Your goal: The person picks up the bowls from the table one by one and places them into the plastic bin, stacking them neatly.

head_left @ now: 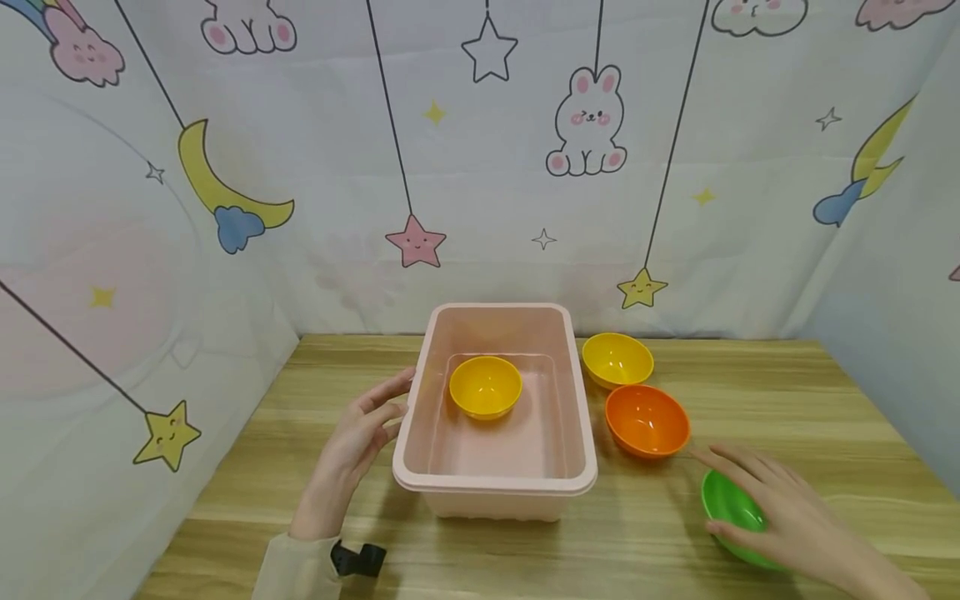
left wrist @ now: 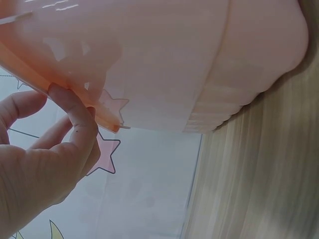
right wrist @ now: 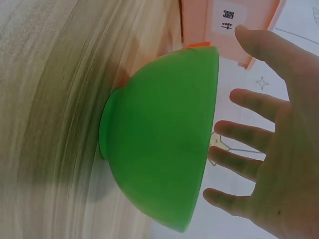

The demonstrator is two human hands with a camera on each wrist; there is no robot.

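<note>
Right hand (head_left: 783,508): hovering nearer, fingers wide | round green plastic bowl (head_left: 731,507): sitting upright just beneath | left hand (head_left: 358,437): loosely extended fingers touching rectangular pink plastic bin (head_left: 495,485)

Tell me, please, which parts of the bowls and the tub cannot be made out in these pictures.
Pink tub: left wrist view, cut off by the top edge.
Green bowl: head view, partly covered by the right hand.
Orange bowl: right wrist view, all but a sliver hidden behind the green bowl.
Yellow bowl inside the tub: left wrist view, hidden by the tub's wall.
</note>
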